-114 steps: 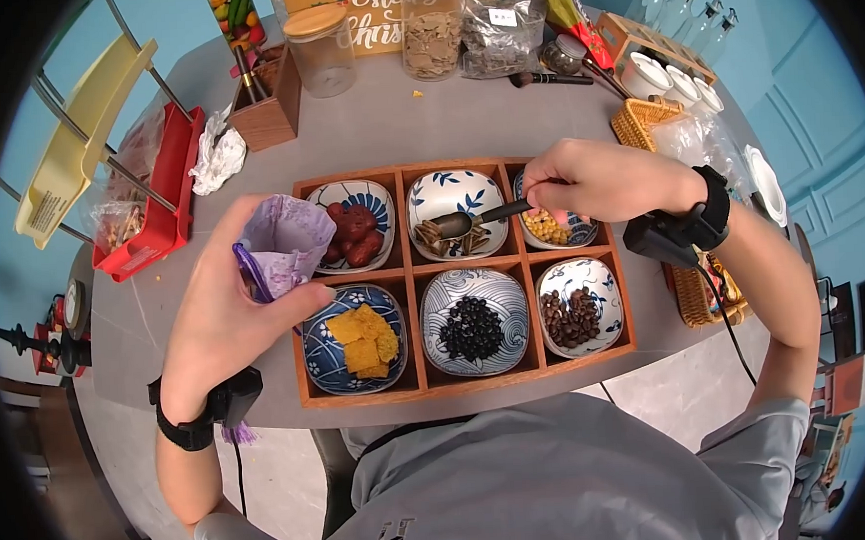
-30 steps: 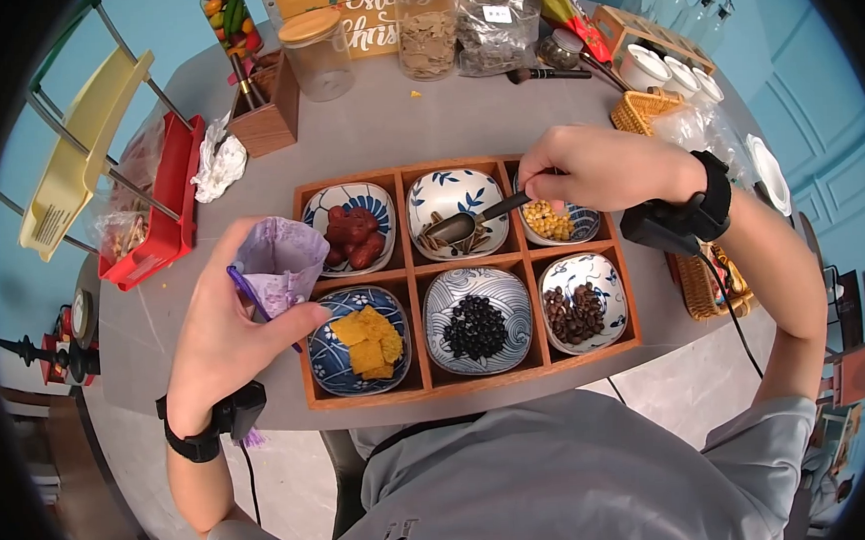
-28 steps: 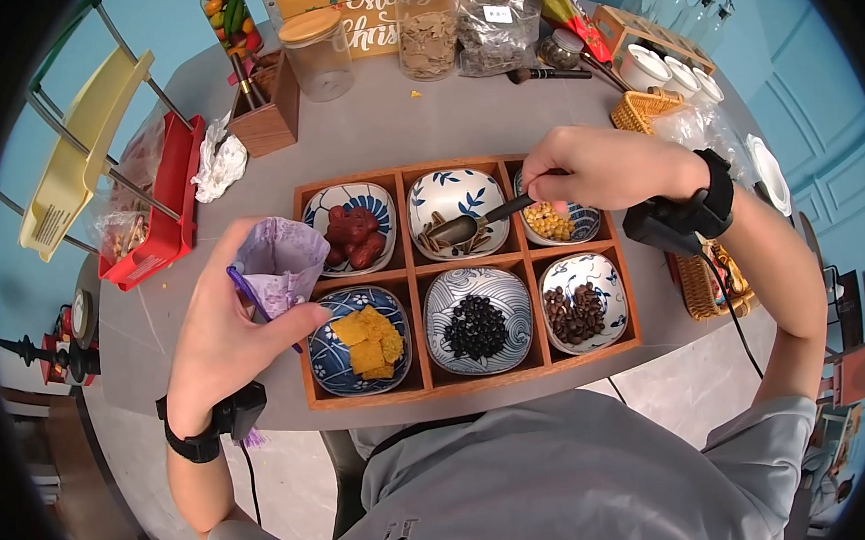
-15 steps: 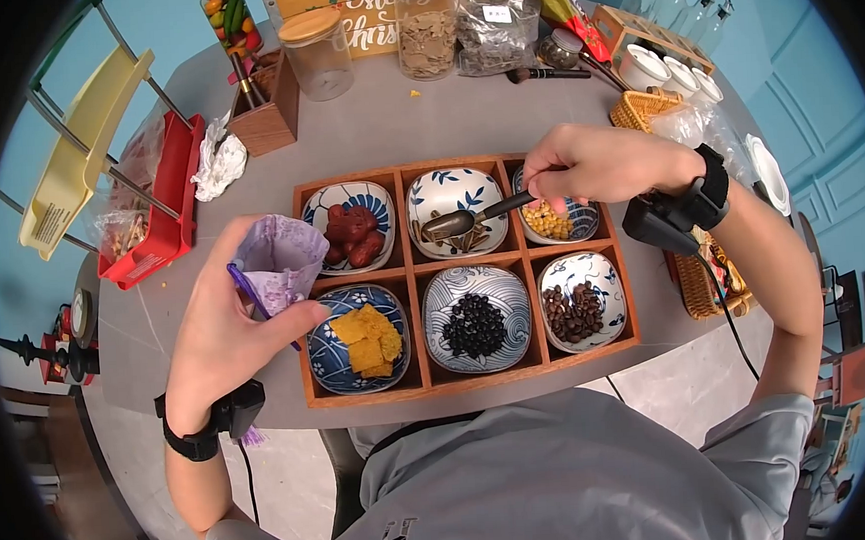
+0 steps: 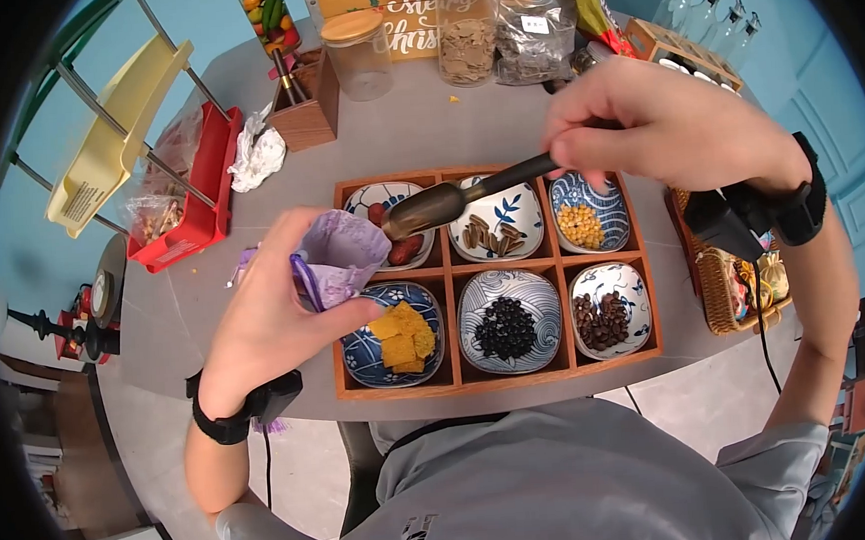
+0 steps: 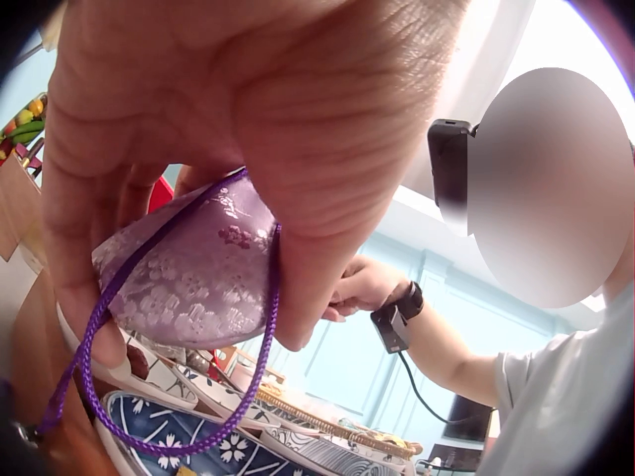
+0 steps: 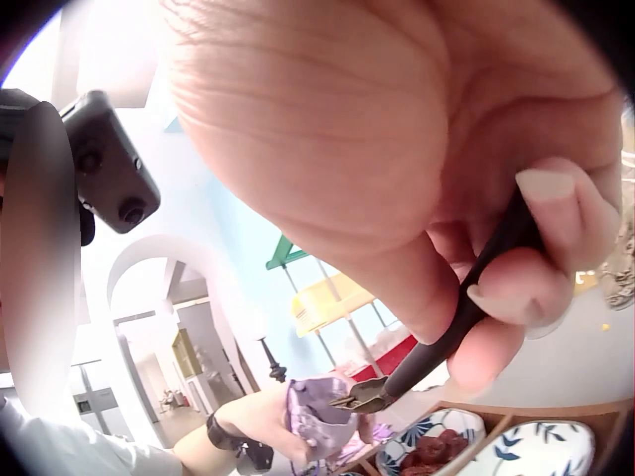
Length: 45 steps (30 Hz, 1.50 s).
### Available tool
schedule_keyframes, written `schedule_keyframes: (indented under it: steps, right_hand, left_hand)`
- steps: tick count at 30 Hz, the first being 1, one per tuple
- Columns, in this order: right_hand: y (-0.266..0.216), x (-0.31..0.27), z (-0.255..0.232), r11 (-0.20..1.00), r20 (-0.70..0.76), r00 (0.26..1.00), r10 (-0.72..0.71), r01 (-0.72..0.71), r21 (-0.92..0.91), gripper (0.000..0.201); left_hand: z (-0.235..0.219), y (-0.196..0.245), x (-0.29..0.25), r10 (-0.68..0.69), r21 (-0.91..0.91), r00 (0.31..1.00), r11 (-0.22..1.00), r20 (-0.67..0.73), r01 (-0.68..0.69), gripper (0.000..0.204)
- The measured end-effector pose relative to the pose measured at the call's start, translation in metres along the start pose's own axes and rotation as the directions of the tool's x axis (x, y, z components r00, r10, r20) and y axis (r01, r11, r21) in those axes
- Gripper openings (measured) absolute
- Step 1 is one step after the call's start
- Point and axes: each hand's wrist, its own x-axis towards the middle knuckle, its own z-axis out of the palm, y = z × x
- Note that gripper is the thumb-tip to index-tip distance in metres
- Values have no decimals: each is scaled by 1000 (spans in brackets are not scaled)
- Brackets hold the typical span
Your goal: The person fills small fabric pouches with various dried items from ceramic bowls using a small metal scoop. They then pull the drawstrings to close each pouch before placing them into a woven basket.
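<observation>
My left hand [image 5: 278,317] grips a purple pouch [image 5: 342,260] with its mouth held open, over the left side of the divided wooden tray [image 5: 507,383]. In the left wrist view the pouch [image 6: 198,268] shows a flower pattern and a purple cord. My right hand [image 5: 674,125] pinches the dark handle of a scoop [image 5: 429,210], whose tip is at the pouch mouth. In the right wrist view brown pieces lie in the scoop [image 7: 372,397]. Brown stick-like pieces [image 5: 490,238] lie in the top middle bowl, and red dates [image 5: 405,250] in the top left one, partly hidden by the scoop.
Other bowls hold yellow squares [image 5: 402,338], black beans [image 5: 505,328], brown beans [image 5: 601,320] and corn kernels [image 5: 581,225]. A lidded jar [image 5: 357,59], wooden box [image 5: 309,110] and crumpled tissue [image 5: 256,152] stand behind; a red bin [image 5: 195,214] is left, a wicker basket [image 5: 728,303] right.
My right hand has lifted the scoop out of the top middle bowl and brought it left to the pouch mouth. The left hand still holds the pouch. The head view has shifted slightly.
</observation>
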Motion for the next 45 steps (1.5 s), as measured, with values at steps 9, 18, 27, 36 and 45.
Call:
schedule_keyframes:
  steps: [9,18,27,36,45]
  right_hand:
    - [-39,2,18,938,-340,890,-305,221,-266,8]
    - [5,-20,14,746,-189,900,-392,191,-639,15]
    - [19,1,41,757,-144,922,-360,199,-623,14]
    - [39,6,42,837,-258,902,-345,171,-520,11]
    - [60,-9,67,906,-234,956,-178,67,-419,14]
  left_hand:
    - [1,-3,-1,1,-31,1000,1000,8,0,66]
    - [-3,-1,-5,-93,-125,996,988,-5,92,64]
    - [-3,-6,-5,-28,-68,1000,997,-5,28,61]
    - [-4,-4,-7,-81,-118,997,990,-7,79,59]
    - [-5,-11,-9,-25,-55,1000,998,-19,24,65]
